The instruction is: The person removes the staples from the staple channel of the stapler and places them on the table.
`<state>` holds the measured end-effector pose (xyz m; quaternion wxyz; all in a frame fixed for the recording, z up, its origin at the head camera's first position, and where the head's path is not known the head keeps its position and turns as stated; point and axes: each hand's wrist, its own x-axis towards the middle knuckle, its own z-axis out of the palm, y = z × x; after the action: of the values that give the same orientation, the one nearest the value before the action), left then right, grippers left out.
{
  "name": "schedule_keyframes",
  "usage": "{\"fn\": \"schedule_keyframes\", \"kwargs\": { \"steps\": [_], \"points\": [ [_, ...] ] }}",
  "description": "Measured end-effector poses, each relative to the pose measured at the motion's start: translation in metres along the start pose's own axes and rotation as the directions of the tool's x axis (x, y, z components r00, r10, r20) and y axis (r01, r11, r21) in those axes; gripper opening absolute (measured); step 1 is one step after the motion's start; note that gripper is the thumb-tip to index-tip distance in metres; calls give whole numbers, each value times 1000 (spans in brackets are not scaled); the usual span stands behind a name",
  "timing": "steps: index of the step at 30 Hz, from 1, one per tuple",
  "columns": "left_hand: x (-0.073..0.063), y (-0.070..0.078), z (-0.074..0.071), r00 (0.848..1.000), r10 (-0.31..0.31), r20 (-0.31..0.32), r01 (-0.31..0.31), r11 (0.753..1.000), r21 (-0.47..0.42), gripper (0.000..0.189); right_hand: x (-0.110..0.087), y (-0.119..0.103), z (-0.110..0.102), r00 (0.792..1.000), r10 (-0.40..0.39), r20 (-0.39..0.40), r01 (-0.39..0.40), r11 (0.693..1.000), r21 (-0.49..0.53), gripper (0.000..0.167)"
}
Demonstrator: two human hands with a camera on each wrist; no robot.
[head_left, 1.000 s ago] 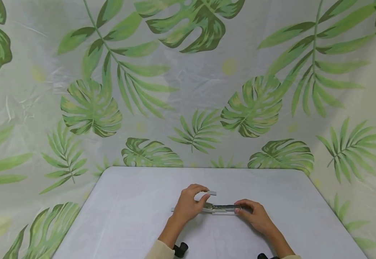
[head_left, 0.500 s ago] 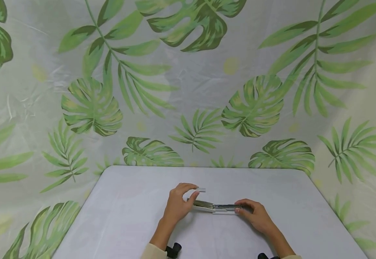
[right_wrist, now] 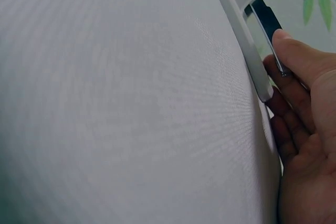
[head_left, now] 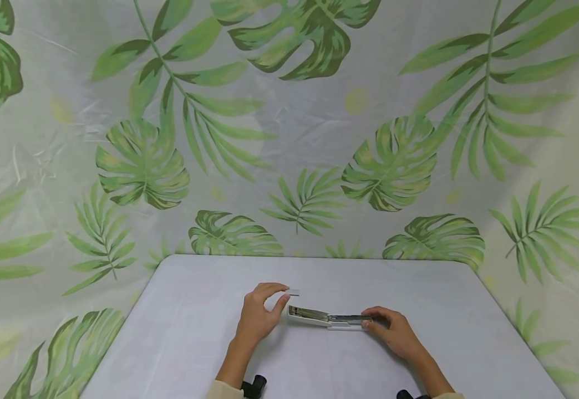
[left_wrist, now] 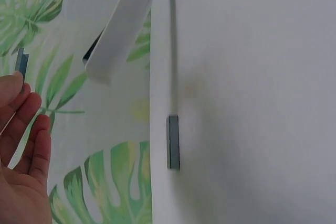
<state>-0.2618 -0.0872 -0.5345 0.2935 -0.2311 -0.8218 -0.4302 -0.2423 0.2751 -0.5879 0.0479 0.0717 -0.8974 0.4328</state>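
Note:
A white stapler [head_left: 314,319] lies opened out on the table, its cover [left_wrist: 123,30] swung over to the left and slanting up. At its right end, my right hand [head_left: 391,331] pinches the dark metal magazine [right_wrist: 269,18] between thumb and fingers. Between the thumb and fingertips of my left hand [head_left: 257,317] is a short grey strip of staples [head_left: 293,292], held up left of the cover and apart from it. A second strip of staples [left_wrist: 173,142] rests on the tabletop in the left wrist view; the left hand hides it from the head view.
The white table [head_left: 199,288] has rounded far corners, and a leaf-patterned curtain [head_left: 299,127] hangs right behind it. Black wrist camera mounts [head_left: 255,386] show below both hands.
My left hand has moved left with the strip of staples, uncovering the stapler's raised cover. My right hand keeps its hold on the magazine in the same place.

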Motion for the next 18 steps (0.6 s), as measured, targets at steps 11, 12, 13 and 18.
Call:
{"fn": "schedule_keyframes", "kwargs": {
  "steps": [11, 12, 13, 18],
  "points": [
    [-5, -17, -24, 1000, -10, -17, 11, 999, 49, 18, -1, 0, 1, 1000, -12, 4, 12, 1000, 18, 23],
    [-6, -18, -26, 1000, -10, -17, 11, 999, 53, 18, -1, 0, 0, 1000, -15, 4, 15, 1000, 20, 23],
    [-6, -19, -28, 1000, -10, -16, 11, 998, 59, 19, -1, 0, 0, 1000, -19, 3, 19, 1000, 20, 23],
    [-7, -23, -37, 999, -35, -3, 35, 997, 75, 19, -1, -1, -1, 1000, -17, 3, 17, 1000, 7, 23]
  ]
}}
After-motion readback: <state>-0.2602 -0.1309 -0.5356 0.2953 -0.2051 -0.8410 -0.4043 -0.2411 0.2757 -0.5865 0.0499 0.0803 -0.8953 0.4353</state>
